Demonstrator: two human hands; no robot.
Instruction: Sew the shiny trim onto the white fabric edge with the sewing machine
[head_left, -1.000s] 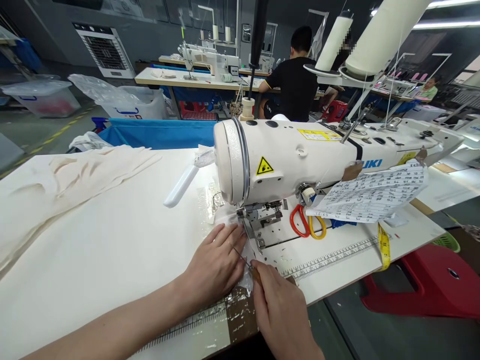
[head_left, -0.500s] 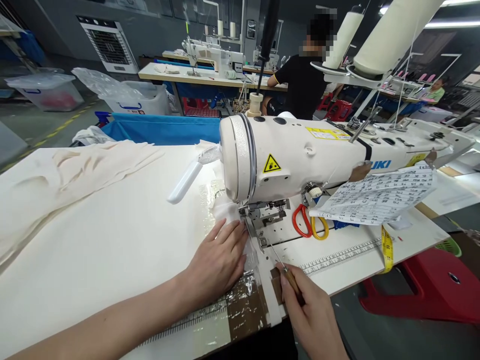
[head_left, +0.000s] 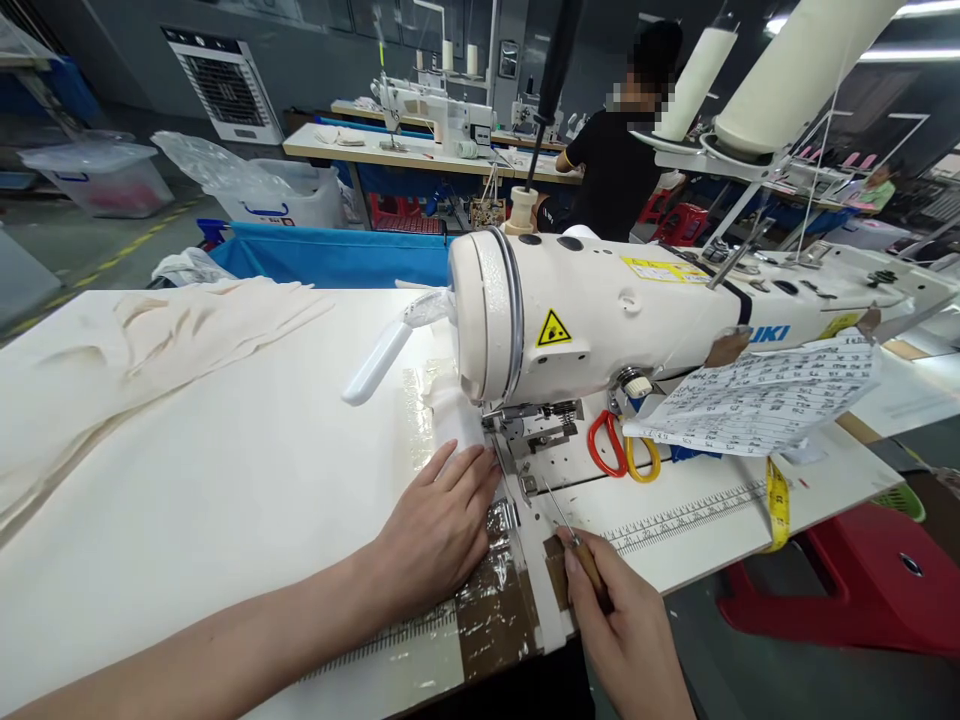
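Observation:
My left hand lies with fingers stretched out on a small piece of white fabric beside the presser foot of the white sewing machine. Its fingertips are close to the needle area, which the machine head partly hides. In my right hand is an awl with a wooden handle, its thin metal shaft pointing up and left toward the machine bed. A strip of white fabric runs from the presser foot down over the table's front edge, between my two hands.
Scissors with red and yellow handles lie behind the presser foot. A handwritten sheet hangs on the machine, near a yellow tape measure. Cream fabric covers the table's left. A red stool stands right; a person sits beyond.
The white fabric under my left fingers has shifted and lies smoother beside the machine head. My left hand has barely moved, and my right hand keeps its hold on the awl. The view has shifted slightly.

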